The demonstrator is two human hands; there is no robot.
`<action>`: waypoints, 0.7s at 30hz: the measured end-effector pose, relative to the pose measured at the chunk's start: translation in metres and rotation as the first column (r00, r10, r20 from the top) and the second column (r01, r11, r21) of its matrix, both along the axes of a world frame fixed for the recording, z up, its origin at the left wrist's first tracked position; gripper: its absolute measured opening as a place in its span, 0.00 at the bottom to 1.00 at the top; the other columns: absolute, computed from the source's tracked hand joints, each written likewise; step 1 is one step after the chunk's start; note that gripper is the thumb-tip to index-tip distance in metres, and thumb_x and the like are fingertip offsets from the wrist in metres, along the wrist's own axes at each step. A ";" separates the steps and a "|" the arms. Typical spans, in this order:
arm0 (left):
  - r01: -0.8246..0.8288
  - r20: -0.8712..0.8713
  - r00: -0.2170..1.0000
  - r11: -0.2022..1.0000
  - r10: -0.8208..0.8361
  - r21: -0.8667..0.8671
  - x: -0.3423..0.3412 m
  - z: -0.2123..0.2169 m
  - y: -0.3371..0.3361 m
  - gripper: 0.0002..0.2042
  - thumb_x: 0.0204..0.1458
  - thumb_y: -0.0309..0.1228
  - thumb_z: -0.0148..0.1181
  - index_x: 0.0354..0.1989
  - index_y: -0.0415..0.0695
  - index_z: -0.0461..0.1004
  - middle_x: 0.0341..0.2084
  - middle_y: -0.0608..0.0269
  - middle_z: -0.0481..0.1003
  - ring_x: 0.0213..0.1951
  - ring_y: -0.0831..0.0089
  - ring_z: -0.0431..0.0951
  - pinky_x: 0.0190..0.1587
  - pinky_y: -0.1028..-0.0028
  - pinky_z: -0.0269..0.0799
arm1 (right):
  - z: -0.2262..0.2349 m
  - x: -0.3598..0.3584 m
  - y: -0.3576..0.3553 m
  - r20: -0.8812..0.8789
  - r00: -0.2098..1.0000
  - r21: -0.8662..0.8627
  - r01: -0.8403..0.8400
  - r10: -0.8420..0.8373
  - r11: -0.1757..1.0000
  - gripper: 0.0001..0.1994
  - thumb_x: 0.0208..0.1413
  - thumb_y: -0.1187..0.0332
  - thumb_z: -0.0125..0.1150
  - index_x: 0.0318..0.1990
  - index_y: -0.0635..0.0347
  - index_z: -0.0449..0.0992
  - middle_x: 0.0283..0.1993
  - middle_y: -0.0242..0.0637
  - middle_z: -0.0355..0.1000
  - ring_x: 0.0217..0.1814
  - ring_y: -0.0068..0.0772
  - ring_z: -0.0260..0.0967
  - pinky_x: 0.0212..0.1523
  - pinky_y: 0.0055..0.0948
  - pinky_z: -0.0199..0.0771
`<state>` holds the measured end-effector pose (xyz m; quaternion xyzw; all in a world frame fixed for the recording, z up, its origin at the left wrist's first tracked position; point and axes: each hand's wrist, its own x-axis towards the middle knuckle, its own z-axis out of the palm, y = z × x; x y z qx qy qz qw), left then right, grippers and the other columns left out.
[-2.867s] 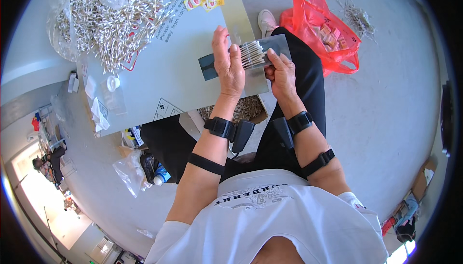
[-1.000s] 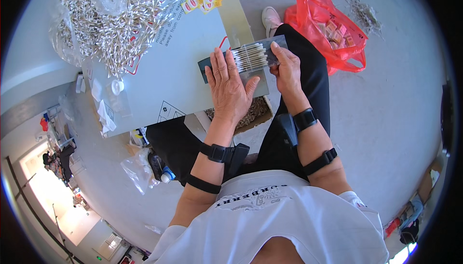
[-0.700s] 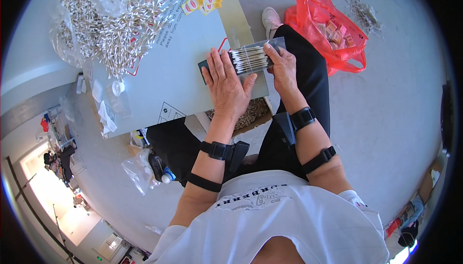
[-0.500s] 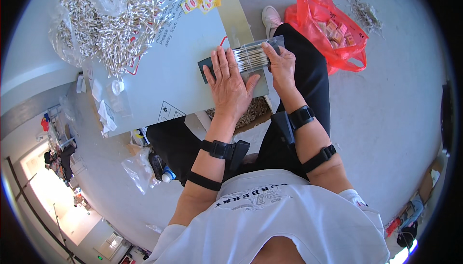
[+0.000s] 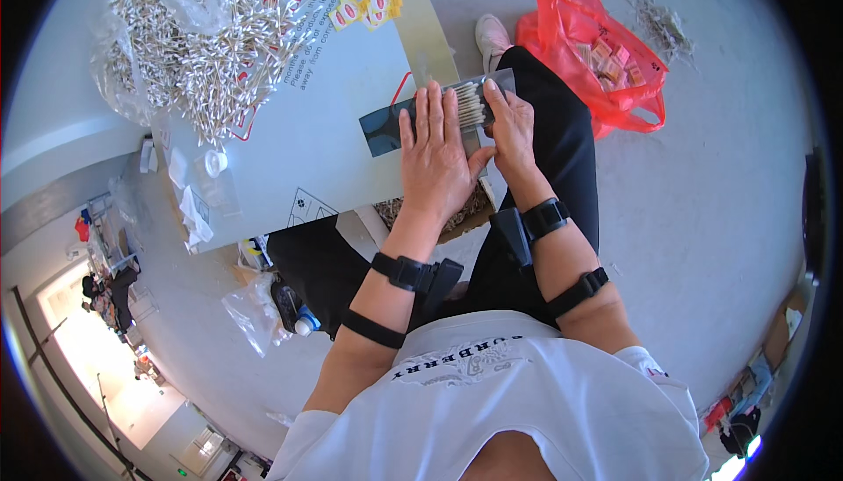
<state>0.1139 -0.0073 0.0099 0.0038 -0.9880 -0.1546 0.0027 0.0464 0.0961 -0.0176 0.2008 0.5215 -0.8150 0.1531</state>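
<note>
A clear plastic bag with a bundle of cotton swabs (image 5: pixel 471 105) lies at the near right edge of the table, over a flat dark strip (image 5: pixel 379 131). My left hand (image 5: pixel 436 165) rests palm down across the bundle, fingers stretched out, hiding its left part. At the bag's right end, my right hand (image 5: pixel 513 132) pinches the plastic, thumb on top and the other fingers mostly hidden behind. White swab tips show between the two hands.
Loose cotton swabs (image 5: pixel 224 77) are heaped at the table's far left, partly in clear plastic. Small yellow-and-white packets (image 5: pixel 378 5) lie at the back. A red plastic bag (image 5: pixel 562 24) of small boxes stands on the floor at right. Below the table edge is an open carton (image 5: pixel 470 228).
My left hand has slid right along the bundle, covering more of the swabs and uncovering more of the dark strip. My right hand stays at the bag's right end.
</note>
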 end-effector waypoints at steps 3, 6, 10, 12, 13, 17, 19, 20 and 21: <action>-0.028 -0.012 1.000 0.999 0.027 -0.026 0.004 -0.001 0.004 0.43 0.56 0.56 0.52 0.71 0.37 0.48 0.72 0.45 0.45 0.73 0.51 0.42 0.72 0.50 0.35 | 0.000 0.006 0.005 0.002 0.999 -0.045 -0.033 0.033 0.998 0.06 0.56 0.69 0.66 0.29 0.59 0.80 0.23 0.22 0.71 0.20 0.11 0.58 0.22 0.18 0.56; 0.009 -0.027 1.000 1.000 -0.009 -0.003 -0.002 -0.002 -0.001 0.45 0.53 0.53 0.58 0.71 0.37 0.48 0.72 0.45 0.45 0.74 0.53 0.42 0.72 0.51 0.36 | -0.008 0.007 0.008 -0.064 0.996 -0.045 -0.069 0.066 0.997 0.02 0.53 0.74 0.67 0.30 0.62 0.82 0.26 0.24 0.74 0.23 0.12 0.63 0.24 0.19 0.61; 0.029 -0.006 1.000 0.999 -0.029 0.023 0.000 -0.001 -0.007 0.45 0.52 0.53 0.59 0.71 0.38 0.48 0.72 0.47 0.45 0.74 0.54 0.42 0.72 0.52 0.35 | -0.001 0.007 0.001 -0.120 0.993 -0.040 -0.015 0.010 0.999 0.05 0.51 0.70 0.69 0.27 0.59 0.79 0.22 0.23 0.70 0.19 0.12 0.55 0.21 0.17 0.52; 0.027 -0.027 0.999 0.999 -0.026 0.019 0.000 -0.001 -0.008 0.45 0.52 0.52 0.60 0.72 0.39 0.47 0.73 0.49 0.45 0.74 0.56 0.42 0.72 0.53 0.35 | -0.005 0.004 0.000 -0.124 0.992 -0.005 -0.025 0.025 1.000 0.05 0.51 0.70 0.69 0.27 0.59 0.79 0.22 0.23 0.71 0.19 0.12 0.56 0.21 0.17 0.53; 0.027 -0.029 0.999 0.999 -0.027 0.018 0.000 0.000 -0.008 0.45 0.52 0.52 0.60 0.72 0.39 0.47 0.73 0.49 0.45 0.74 0.56 0.42 0.72 0.53 0.35 | -0.006 0.003 0.001 -0.125 0.991 0.033 -0.035 0.039 0.999 0.05 0.51 0.69 0.69 0.28 0.58 0.80 0.22 0.23 0.71 0.19 0.12 0.57 0.21 0.16 0.53; 0.040 0.010 0.999 0.999 -0.040 -0.004 -0.002 0.002 -0.012 0.45 0.51 0.52 0.61 0.72 0.41 0.48 0.73 0.51 0.45 0.74 0.56 0.42 0.72 0.52 0.36 | -0.006 -0.002 0.003 -0.023 0.997 -0.010 -0.072 0.072 0.997 0.05 0.52 0.70 0.69 0.30 0.63 0.82 0.24 0.24 0.73 0.20 0.12 0.61 0.22 0.19 0.58; 0.043 0.011 0.999 0.999 -0.043 -0.005 -0.001 0.002 -0.013 0.44 0.51 0.52 0.61 0.72 0.43 0.48 0.73 0.51 0.45 0.74 0.57 0.43 0.72 0.52 0.37 | -0.008 -0.004 0.003 0.032 0.999 -0.037 -0.017 0.018 0.999 0.07 0.53 0.68 0.69 0.29 0.62 0.81 0.22 0.23 0.71 0.20 0.12 0.60 0.21 0.18 0.56; 0.049 0.010 0.999 0.999 -0.049 -0.003 -0.001 0.002 -0.014 0.44 0.52 0.52 0.60 0.72 0.43 0.49 0.73 0.51 0.45 0.74 0.56 0.43 0.72 0.52 0.38 | -0.012 -0.006 0.002 0.030 0.999 -0.038 -0.018 0.019 0.999 0.07 0.53 0.68 0.69 0.29 0.62 0.81 0.22 0.23 0.71 0.20 0.12 0.60 0.21 0.18 0.56; 0.058 0.009 0.998 0.998 -0.058 -0.001 -0.001 0.002 -0.014 0.43 0.52 0.51 0.60 0.72 0.44 0.49 0.73 0.52 0.45 0.74 0.56 0.43 0.72 0.51 0.38 | -0.015 -0.009 0.000 -0.002 1.000 -0.018 0.001 -0.001 1.000 0.07 0.53 0.68 0.69 0.29 0.62 0.81 0.22 0.23 0.71 0.20 0.12 0.60 0.21 0.18 0.55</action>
